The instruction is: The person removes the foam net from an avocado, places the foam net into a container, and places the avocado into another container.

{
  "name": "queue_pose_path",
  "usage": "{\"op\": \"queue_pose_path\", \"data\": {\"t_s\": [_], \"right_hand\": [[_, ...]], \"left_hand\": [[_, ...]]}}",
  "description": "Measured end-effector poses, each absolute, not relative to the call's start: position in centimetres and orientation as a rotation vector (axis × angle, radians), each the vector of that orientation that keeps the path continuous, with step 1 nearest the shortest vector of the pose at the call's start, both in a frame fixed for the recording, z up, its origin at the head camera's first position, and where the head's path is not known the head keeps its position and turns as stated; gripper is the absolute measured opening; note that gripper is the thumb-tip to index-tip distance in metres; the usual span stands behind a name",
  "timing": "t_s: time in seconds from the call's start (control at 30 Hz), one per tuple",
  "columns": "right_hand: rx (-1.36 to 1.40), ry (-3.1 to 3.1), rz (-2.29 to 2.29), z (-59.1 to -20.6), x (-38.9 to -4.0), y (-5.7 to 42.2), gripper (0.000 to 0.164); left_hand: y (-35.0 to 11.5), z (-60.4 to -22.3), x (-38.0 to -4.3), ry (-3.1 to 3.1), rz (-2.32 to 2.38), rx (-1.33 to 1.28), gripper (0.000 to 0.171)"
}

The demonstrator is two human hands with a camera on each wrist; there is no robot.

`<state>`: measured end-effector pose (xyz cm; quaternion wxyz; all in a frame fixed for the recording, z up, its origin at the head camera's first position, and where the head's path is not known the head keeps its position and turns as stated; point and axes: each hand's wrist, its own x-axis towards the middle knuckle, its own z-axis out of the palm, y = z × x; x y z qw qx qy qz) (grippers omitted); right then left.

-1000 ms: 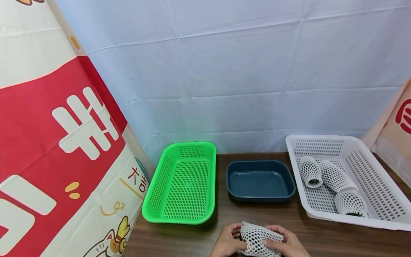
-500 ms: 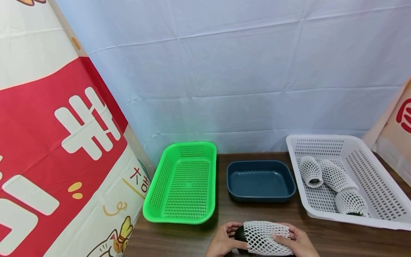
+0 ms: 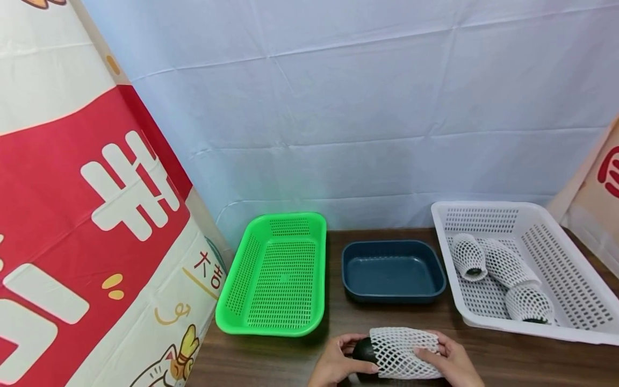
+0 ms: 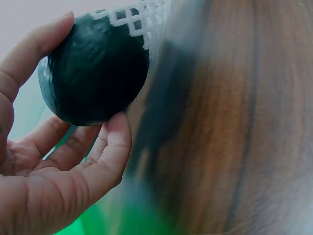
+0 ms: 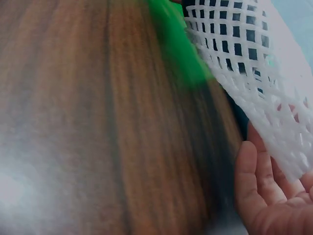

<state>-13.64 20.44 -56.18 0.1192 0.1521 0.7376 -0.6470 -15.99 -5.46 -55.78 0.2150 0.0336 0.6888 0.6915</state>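
Note:
A dark green fruit with a faintly bumpy skin, which looks like an avocado [image 4: 93, 73], pokes out of one end of a white foam net sleeve [image 3: 403, 352]. My left hand [image 3: 338, 361] grips the bare end, thumb on one side and fingers on the other. At the sleeve's opposite end, my right hand [image 3: 453, 359] holds the mesh between thumb and fingers. In the right wrist view, the foam net [image 5: 239, 54] tapers past the fruit toward the right fingers [image 5: 266, 171]. The rest of the fruit shows dark through the mesh.
A green basket [image 3: 318, 301] stands left, beyond my left hand. A dark blue tray [image 3: 394, 298] sits ahead of my hands. On the right, a white basket [image 3: 570, 269] contains several net-wrapped dark fruits [image 3: 505, 263]. Cloth [image 3: 338, 118] hangs behind the wooden table [image 3: 261, 357].
My right hand has shifted right with the sleeve, which was bunched between both hands and is now stretched out. More of the dark fruit shows at my left hand.

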Motion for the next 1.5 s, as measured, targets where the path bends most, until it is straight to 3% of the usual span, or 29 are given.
{"op": "queue_pose_path", "data": {"t_s": [0.37,0.7,1.33,1.5], "right_hand": [[0.407,2.118,-2.097,-52.7,-14.0,19.5,0.063],[0.231,2.261,-2.17,-49.4,-17.4,18.6,0.068],[0.184,2.42,-2.308,-49.2,-21.9,18.5,0.036],[0.215,2.447,-2.284,-48.9,-22.6,18.4,0.04]], "left_hand": [[-7.8,-51.5,-15.5,1.717,2.103,0.169,0.058],[-10.2,-48.7,-17.5,1.817,2.331,0.219,0.063],[-15.3,-44.9,-20.5,2.315,2.2,0.159,0.061],[-16.2,-43.8,-21.3,2.443,2.118,0.15,0.061]]}}
